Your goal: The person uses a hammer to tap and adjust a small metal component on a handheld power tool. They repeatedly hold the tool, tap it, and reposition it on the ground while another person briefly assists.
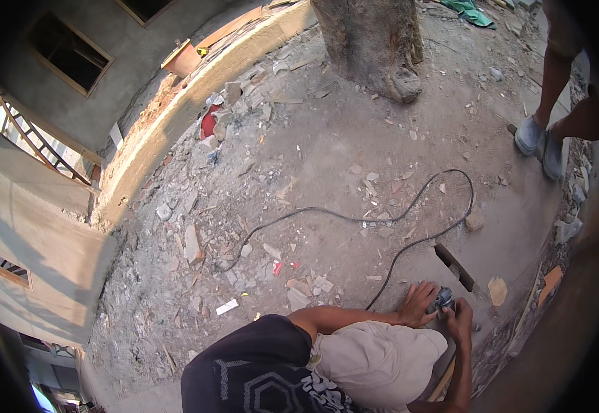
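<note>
Neither my left hand nor my right hand shows in the head view. Below me crouches another person in a black shirt (pixel 244 372) and a pale cap (pixel 375 358). Both of that person's hands are on a small grey power tool (pixel 442 300), perhaps an angle grinder; its working end is hidden. One hand (pixel 418 304) lies over its left side, and the other hand (pixel 459 321) grips at its right. Just beyond the tool is a dark, narrow rectangle (pixel 454 267), a slot or a bar; I cannot tell which.
A black cable (pixel 334 215) loops over the dusty ground. Broken tile and rubble (pixel 193 244) lie at the left, near a low wall (pixel 155 131). A thick tree trunk (pixel 371 41) stands at the far side. Someone in grey shoes (pixel 530 135) stands at the right.
</note>
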A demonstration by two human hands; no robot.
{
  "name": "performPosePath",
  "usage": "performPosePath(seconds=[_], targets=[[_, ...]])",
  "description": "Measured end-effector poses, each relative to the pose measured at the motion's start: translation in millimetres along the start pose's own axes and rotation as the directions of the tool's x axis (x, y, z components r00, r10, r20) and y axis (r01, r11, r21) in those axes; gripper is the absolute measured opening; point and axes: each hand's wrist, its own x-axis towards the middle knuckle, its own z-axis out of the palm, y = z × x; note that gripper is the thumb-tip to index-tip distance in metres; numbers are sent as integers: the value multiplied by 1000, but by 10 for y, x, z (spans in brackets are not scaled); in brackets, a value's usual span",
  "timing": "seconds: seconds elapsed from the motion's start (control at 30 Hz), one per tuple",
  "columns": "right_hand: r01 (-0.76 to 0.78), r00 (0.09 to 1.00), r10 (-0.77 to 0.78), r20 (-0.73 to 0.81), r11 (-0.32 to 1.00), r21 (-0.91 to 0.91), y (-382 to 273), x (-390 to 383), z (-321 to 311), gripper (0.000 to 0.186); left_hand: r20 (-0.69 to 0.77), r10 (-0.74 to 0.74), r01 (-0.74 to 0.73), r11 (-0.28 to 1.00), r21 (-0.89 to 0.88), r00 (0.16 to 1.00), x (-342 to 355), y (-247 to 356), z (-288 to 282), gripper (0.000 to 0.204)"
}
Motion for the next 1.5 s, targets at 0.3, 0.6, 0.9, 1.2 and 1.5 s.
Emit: performPosePath(seconds=[0.3, 0.6, 0.9, 1.2, 1.5], targets=[[59, 990, -79, -120, 985, -162, -136, -78, 144, 24, -18, -24, 23, 999, -22, 1000, 30, -8, 48, 77], [85, 995, -91, -45, 989, -118, 33, -16, 42, 24, -55, -55, 43, 979, -197, 997, 122, 55, -16, 76], [94, 993, -100, -66, 991, -96, -114, -68, 165, 24, -106, -100, 65, 953, -295, 989, 103, 49, -233, 67], [34, 990, -53, -130, 989, -141, -141, -48, 137, 22, -76, -75, 50, 955, -293, 994, 222, 12, -400, 70], [-31, 994, 23, -110, 996, -78, -300, -86, -2, 26, 24, -31, 38, 945, -325, 999, 250, 77, -346, 98]])
